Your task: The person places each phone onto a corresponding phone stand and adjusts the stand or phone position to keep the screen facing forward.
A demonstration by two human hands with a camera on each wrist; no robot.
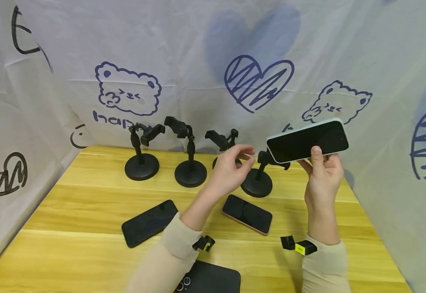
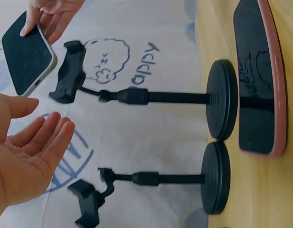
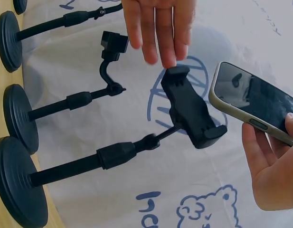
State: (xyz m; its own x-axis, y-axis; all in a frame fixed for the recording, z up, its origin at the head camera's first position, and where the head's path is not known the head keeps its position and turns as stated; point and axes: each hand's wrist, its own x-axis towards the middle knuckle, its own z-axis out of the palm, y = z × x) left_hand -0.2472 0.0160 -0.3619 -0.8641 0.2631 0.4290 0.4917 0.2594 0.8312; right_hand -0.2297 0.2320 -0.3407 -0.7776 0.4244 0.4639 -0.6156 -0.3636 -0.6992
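Note:
My right hand [image 1: 324,179] holds a smartphone [image 1: 297,144] in a pale case, thumb on its dark screen. The phone is raised and tilted above the rightmost black phone stand [image 1: 257,184]. In the right wrist view, that stand's clamp [image 3: 191,111] holds nothing, and the phone [image 3: 250,90] is apart from it. My left hand [image 1: 229,171] is in the air left of this clamp with its fingers extended. Its fingertips come close to the clamp's upper end in the right wrist view; whether they touch I cannot tell. The left wrist view shows the clamp [image 2: 70,73] beyond those fingers.
More black phone stands, the left one [image 1: 141,167], the middle one [image 1: 190,174] and a partly hidden one [image 1: 216,139], line the table's back. A pink-edged phone [image 1: 247,214], a black phone [image 1: 148,224] and a face-down phone [image 1: 216,278] lie on the wooden table [image 1: 70,244].

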